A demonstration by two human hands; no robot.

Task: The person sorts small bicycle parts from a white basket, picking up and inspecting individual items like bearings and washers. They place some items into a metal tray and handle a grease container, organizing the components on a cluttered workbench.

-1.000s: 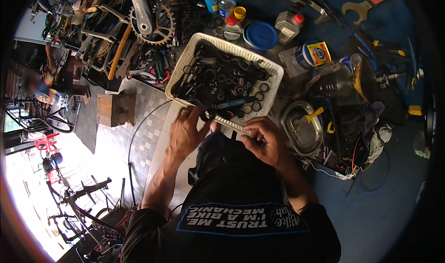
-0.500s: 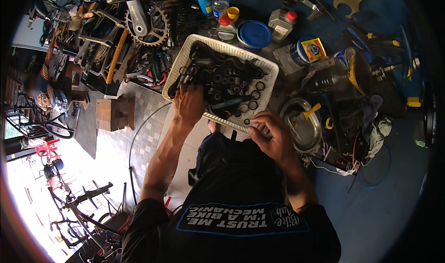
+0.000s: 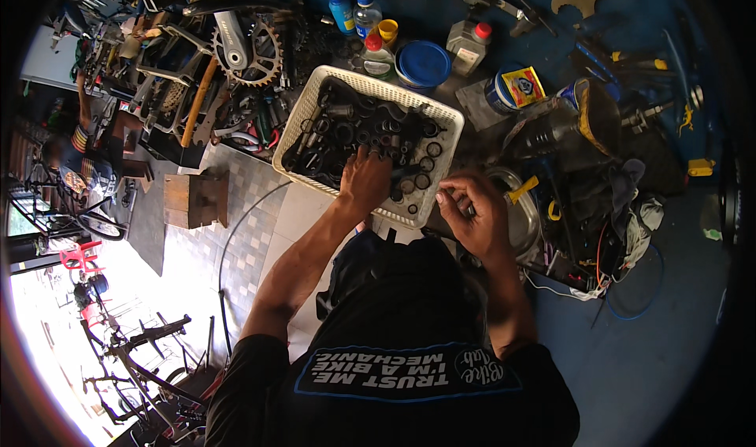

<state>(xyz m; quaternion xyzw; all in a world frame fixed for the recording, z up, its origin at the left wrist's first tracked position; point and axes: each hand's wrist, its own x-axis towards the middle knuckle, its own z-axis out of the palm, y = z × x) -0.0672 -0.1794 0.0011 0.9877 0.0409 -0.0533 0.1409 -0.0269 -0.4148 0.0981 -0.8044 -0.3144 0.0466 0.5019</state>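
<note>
A cream perforated plastic basket [image 3: 277, 154] holds a dark heap of small bicycle parts [image 3: 339, 136] and several loose rings [image 3: 427, 164] on its right side. My left hand [image 3: 367, 179] reaches over the near rim into the middle of the heap. Its fingertips point down among the dark parts, so whether they grip anything is hidden. Just off the basket's near right corner, my right hand [image 3: 479, 215] is raised with fingers curled and thumb near the index finger. Something small and greyish shows within these fingers, too obscured to name.
Behind the basket stand bottles [image 3: 376, 57], a blue-lidded tub [image 3: 424, 63] and a grey jug [image 3: 468, 47]. A round metal pan [image 3: 526, 230] sits beside my right hand. A crankset [image 3: 250, 51] and tools lie at left, near a wooden block [image 3: 189, 200]. Another person [image 3: 79, 159] is at far left.
My left hand has moved right, from the basket's left part to its middle. My right hand has shifted slightly right, away from the basket rim, its fingers still curled.
</note>
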